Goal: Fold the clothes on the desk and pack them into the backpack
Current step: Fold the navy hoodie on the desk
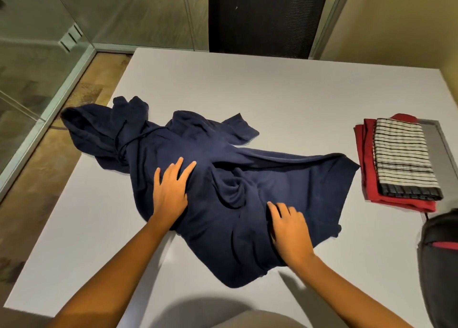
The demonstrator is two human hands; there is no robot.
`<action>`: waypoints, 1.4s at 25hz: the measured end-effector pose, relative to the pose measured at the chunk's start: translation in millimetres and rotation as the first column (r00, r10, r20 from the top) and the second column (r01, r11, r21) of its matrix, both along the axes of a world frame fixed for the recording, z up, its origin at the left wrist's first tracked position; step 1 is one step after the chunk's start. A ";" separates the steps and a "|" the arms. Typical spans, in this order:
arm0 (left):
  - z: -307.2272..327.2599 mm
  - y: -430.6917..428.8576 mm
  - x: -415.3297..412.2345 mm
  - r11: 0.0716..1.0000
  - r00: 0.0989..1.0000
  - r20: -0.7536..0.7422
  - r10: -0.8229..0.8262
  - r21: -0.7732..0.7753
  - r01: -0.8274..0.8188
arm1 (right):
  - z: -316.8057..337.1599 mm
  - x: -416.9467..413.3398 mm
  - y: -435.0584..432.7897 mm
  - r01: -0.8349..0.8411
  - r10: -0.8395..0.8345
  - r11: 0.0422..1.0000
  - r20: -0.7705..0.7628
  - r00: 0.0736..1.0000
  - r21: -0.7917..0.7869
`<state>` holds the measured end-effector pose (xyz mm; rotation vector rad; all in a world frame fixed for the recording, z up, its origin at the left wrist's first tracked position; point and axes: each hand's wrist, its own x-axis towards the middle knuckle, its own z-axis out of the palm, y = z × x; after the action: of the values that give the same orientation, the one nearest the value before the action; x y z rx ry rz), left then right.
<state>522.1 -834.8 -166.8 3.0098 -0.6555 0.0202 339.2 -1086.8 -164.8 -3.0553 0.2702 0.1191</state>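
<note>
Left fingers (189,169): I see them straight and spread, pressed flat on the fabric and pointing toward 1 o'clock; nothing is gripped.
Right fingers (275,211): I see them stretched out and slightly blurred, lying on the cloth and pointing toward 11 o'clock; nothing is pinched.
Left hand (171,191): palm down on the navy hoodie (223,179), near its 8 o'clock edge.
Right hand (288,226): palm down on the same garment, at about 5 o'clock of its middle.
Navy hoodie: it is spread out rumpled on the desk (272,92), hood and drawstring at 10 o'clock, hem at 3 o'clock, one sleeve out at 1 o'clock.
Striped cloth (401,159): folded, lying on top of a folded red garment (366,179) at the desk's 3 o'clock edge, just beside the hoodie's hem.
Backpack (441,253): dark with a red patch, cut off by my view at 4 o'clock.
Black chair (267,17): behind the desk at 12 o'clock.
</note>
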 end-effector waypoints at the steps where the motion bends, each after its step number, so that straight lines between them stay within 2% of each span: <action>1: 1.2 5.4 -4.6 0.999 1.000 -0.003 0.019 0.036 -0.019 | 3.8 -6.0 6.5 0.003 -0.003 1.000 -0.027 1.000 -0.001; 4: 7.3 21.0 -23.1 0.990 0.995 -0.022 0.095 0.110 -0.092 | 16.1 -17.3 13.6 0.040 -0.026 0.988 -0.095 0.995 0.148; 6: 10.8 28.7 -32.3 0.990 0.991 -0.047 0.126 0.070 -0.123 | 15.1 -21.7 8.6 0.061 -0.044 0.975 -0.086 0.995 0.215; 8: 12.2 31.8 -39.3 0.989 0.984 -0.096 0.149 -0.002 -0.150 | 3.1 -29.8 1.1 0.015 -0.015 0.983 0.000 1.000 0.182; 10: 9.0 33.9 -49.6 0.984 0.971 -0.177 0.162 -0.050 -0.173 | -12.5 -39.5 -6.4 0.035 -0.029 0.991 -0.047 0.998 0.128; 12: -0.9 42.6 -63.8 0.985 0.956 -0.244 0.165 0.001 -0.170 | -27.1 -56.5 -8.8 0.063 -0.059 0.996 -0.068 0.996 0.063; 14: -11.4 58.9 -75.4 0.986 0.959 -0.234 0.163 0.060 -0.153 | -30.7 -71.7 -10.2 0.067 -0.066 0.998 -0.094 0.993 0.011; 18: -17.3 83.0 -85.7 0.981 0.964 -0.184 0.191 0.072 -0.181 | -26.7 -104.9 -10.5 0.089 -0.090 0.996 -0.117 0.989 -0.016; 22: -15.3 73.3 -94.8 0.966 0.957 -0.144 0.250 -0.028 -0.256 | -24.7 -114.2 -3.1 0.126 -0.125 0.992 -0.107 0.986 0.007; 24: -6.5 55.8 -92.2 0.933 0.940 -0.144 0.310 -0.145 -0.330 | -12.5 -100.1 -4.5 0.152 -0.147 0.985 -0.071 0.987 0.083; 26: 6.7 35.9 -83.8 0.891 0.929 -0.086 0.359 -0.264 -0.369 | 4.9 -75.6 -11.4 0.189 -0.205 0.963 0.064 0.977 0.194; 28: 20.1 14.6 -66.1 0.900 0.937 0.046 0.347 -0.296 -0.320 | 20.6 -44.5 -24.0 0.186 -0.239 0.951 0.203 0.949 0.247; 30: 34.0 -8.0 -39.2 0.926 0.955 0.116 0.274 -0.300 -0.230 | 30.8 -11.5 -39.9 0.167 -0.236 0.948 0.245 0.940 0.272; 33: 47.6 -38.2 11.3 0.938 0.980 0.075 0.186 -0.312 -0.154 | 35.9 31.9 -62.7 0.158 -0.217 0.924 0.135 0.967 0.348; 35: 50.6 -50.6 45.9 0.944 0.970 0.036 0.242 -0.241 -0.227 | 35.3 55.2 -73.2 0.173 -0.180 0.886 -0.023 0.983 0.430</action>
<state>568.0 -885.4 -116.2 2.8449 -0.2710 0.1934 394.4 -1160.0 -129.5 -2.5757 0.4527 0.1225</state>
